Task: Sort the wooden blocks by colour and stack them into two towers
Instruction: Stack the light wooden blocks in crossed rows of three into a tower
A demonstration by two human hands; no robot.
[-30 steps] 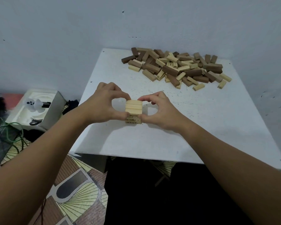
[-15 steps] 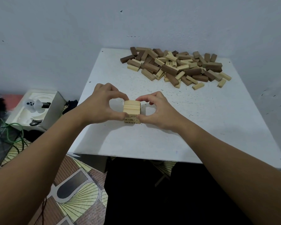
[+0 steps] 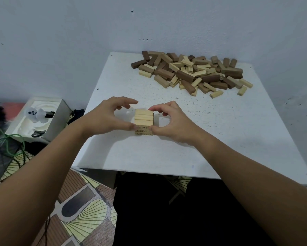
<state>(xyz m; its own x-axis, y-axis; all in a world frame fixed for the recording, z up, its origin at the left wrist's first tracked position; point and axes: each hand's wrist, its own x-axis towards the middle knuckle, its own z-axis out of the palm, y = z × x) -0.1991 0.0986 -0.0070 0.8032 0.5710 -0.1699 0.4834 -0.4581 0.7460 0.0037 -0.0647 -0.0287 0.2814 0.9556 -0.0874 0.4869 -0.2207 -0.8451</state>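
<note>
A short tower of light wooden blocks [image 3: 144, 119] stands on the white table [image 3: 220, 135], near its front left. My left hand [image 3: 106, 119] is at the tower's left side; its thumb touches the lower front corner and its fingers arch apart from the blocks. My right hand [image 3: 172, 123] pinches the tower's right side, index fingertip on the top far corner and thumb low at the front. A mixed pile of dark brown and light blocks [image 3: 190, 71] lies at the back of the table.
A wall runs behind the table and along its right side. Left of the table, on the floor, are a white foam box [image 3: 41, 118] with small items and green cables [image 3: 9, 148]. The patterned floor [image 3: 81, 219] shows below the table's front edge.
My left index finger has lifted off the tower's far left corner and now arches above it. The right hand keeps its pinch. The tower has not moved.
</note>
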